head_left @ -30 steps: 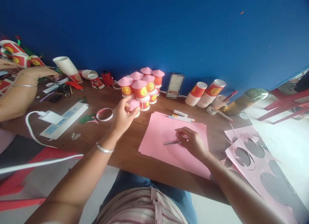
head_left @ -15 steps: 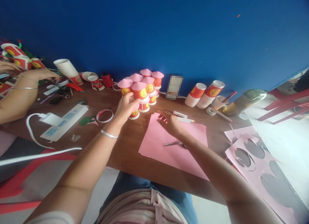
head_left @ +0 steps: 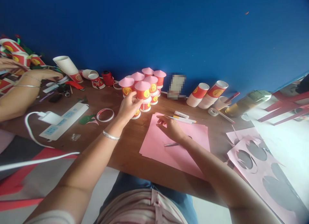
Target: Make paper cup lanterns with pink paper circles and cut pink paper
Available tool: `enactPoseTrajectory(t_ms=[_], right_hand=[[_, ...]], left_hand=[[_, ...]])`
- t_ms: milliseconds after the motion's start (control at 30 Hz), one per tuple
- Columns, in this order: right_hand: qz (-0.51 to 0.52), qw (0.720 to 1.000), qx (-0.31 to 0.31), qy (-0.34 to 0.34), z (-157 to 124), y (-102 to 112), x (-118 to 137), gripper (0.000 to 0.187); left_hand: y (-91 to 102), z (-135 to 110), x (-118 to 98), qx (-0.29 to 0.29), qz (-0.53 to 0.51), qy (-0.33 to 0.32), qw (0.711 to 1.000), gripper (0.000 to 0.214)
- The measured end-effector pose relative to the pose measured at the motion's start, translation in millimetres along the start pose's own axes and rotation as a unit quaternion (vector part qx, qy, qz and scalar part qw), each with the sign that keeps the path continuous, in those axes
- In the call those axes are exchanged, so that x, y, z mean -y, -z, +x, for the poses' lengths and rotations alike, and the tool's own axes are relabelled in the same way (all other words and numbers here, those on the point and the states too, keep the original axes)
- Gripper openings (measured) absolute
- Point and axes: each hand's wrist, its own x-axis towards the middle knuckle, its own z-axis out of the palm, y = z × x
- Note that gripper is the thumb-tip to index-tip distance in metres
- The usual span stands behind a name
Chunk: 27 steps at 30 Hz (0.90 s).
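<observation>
My left hand (head_left: 131,105) is closed on a red paper cup (head_left: 143,94) capped with a pink paper cone (head_left: 142,85). It sits at the front of a cluster of similar cone-topped cups, stacked in two layers. My fingers hide part of the lower cups. Over a stack of pink paper sheets (head_left: 154,137) hovers my right hand (head_left: 171,127), fingers loosely bent and apart, with nothing in them. Scissors (head_left: 172,144) lie on the sheets, partly hidden beneath my right wrist. Just beyond that hand are markers (head_left: 184,120) and a small white tube (head_left: 182,114).
Left of me are a power strip (head_left: 64,121), a tape roll (head_left: 105,115) and a co-worker's arm (head_left: 21,90). On the right stand stacked cups (head_left: 213,94), a bottle (head_left: 247,103) and cut pink scraps (head_left: 253,166). A blue wall (head_left: 154,31) rises behind the table.
My right hand has drawn slightly toward me over the pink sheets, its fingers curling a little more. My left hand stays on the front cup. The view has shifted slightly.
</observation>
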Motion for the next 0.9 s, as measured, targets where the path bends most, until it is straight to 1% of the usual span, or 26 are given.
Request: enactPoseTrajectory(t_ms=[100, 233, 300, 400, 467, 500, 567, 600, 667, 700, 767, 833, 900], right_hand=[[-0.006, 1.0, -0.004, -0.004, -10.0, 3.7, -2.7, 0.032], [-0.01, 1.0, -0.015, 0.003, -30.1, 14.9, -9.7, 0.029], [-0.02, 0.999, -0.028, 0.008, -42.4, 24.7, -18.9, 0.029], [-0.054, 0.997, -0.056, -0.02, -57.8, 44.0, -41.0, 0.024], [-0.089, 0.993, -0.064, -0.051, -64.1, 57.7, -58.7, 0.023], [-0.114, 0.989, -0.076, -0.057, -66.0, 63.8, -67.4, 0.022], [-0.175, 0.976, -0.117, -0.051, -68.2, 72.8, -82.6, 0.023], [-0.198, 0.969, -0.138, -0.048, -68.9, 75.3, -88.7, 0.023], [-0.211, 0.964, -0.155, -0.045, -70.5, 75.8, -96.9, 0.024], [-0.213, 0.963, -0.159, -0.044, -71.8, 74.1, -99.4, 0.025], [-0.216, 0.962, -0.164, -0.039, -75.0, 68.4, -101.9, 0.026], [-0.219, 0.96, -0.169, -0.032, -78.4, 62.2, -103.1, 0.028], [-0.222, 0.959, -0.175, -0.027, -80.4, 58.1, -104.5, 0.029]], left_hand=[[0.6, 0.4, 3.8, 0.008, 0.021, -0.014, 1.0, 0.055], [3.0, -4.3, 5.6, -0.015, 0.034, -0.014, 0.999, 0.059], [4.5, -11.7, 3.0, -0.023, 0.043, -0.022, 0.999, 0.06], [2.5, -28.1, -5.4, -0.009, 0.064, -0.061, 0.996, 0.049], [-5.5, -39.1, -12.2, 0.007, 0.057, -0.106, 0.993, 0.035], [-12.0, -43.7, -15.4, 0.021, 0.05, -0.132, 0.99, 0.029], [-29.3, -49.5, -20.7, 0.054, 0.051, -0.179, 0.981, 0.025], [-39.2, -50.7, -22.6, 0.077, 0.059, -0.198, 0.975, 0.025], [-58.7, -50.7, -24.4, 0.134, 0.067, -0.238, 0.96, 0.019], [-66.9, -50.1, -24.3, 0.154, 0.072, -0.242, 0.955, 0.017], [-77.9, -48.9, -22.3, 0.175, 0.081, -0.235, 0.953, 0.016], [-81.6, -48.4, -18.4, 0.193, 0.096, -0.221, 0.951, 0.014], [-81.1, -47.6, -14.1, 0.207, 0.117, -0.209, 0.949, 0.006]])
